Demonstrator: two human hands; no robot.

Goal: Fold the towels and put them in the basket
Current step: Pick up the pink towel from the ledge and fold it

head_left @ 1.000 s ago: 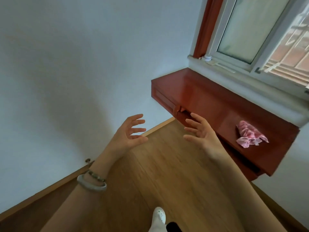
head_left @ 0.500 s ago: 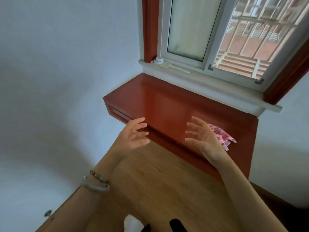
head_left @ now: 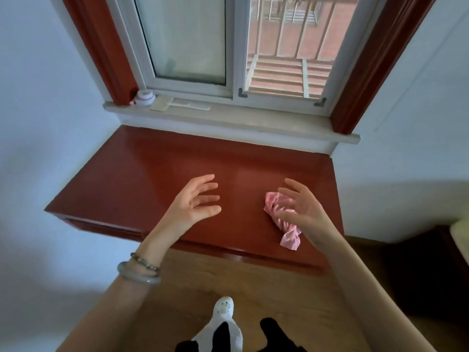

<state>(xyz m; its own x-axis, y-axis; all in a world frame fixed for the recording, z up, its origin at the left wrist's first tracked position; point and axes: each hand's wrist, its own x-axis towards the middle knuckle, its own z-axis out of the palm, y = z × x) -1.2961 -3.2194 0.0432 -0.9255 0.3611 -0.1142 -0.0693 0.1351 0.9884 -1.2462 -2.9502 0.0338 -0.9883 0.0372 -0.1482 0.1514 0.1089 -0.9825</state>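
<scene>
A red wooden worktop [head_left: 142, 174] runs beneath a white-framed window [head_left: 187, 39], its back edge against the sill. At the left end of the sill stands 1 small round white container [head_left: 144, 97], with a flat white strip [head_left: 182, 105] lying just beside it. The left wrist carries 2 items: a pale bangle [head_left: 138, 277] and a beaded bracelet [head_left: 145, 262]. The left hand [head_left: 193, 204] is over the middle of the worktop near its front edge, palm turned inward, fingers straight and spread apart, holding nothing; whether it touches the surface cannot be told. On the wooden floor below, 1 white shoe [head_left: 224, 308] shows. A crumpled pink towel [head_left: 275, 207] lies unfolded on the worktop toward the right front corner, its lower end close to the front edge. The right hand [head_left: 302, 209] is directly over the towel's right side, fingers loosely bent and apart, not clamped on the cloth; contact between fingertips and towel cannot be confirmed. Dark furniture [head_left: 418, 275] stands on the floor at the far right.
</scene>
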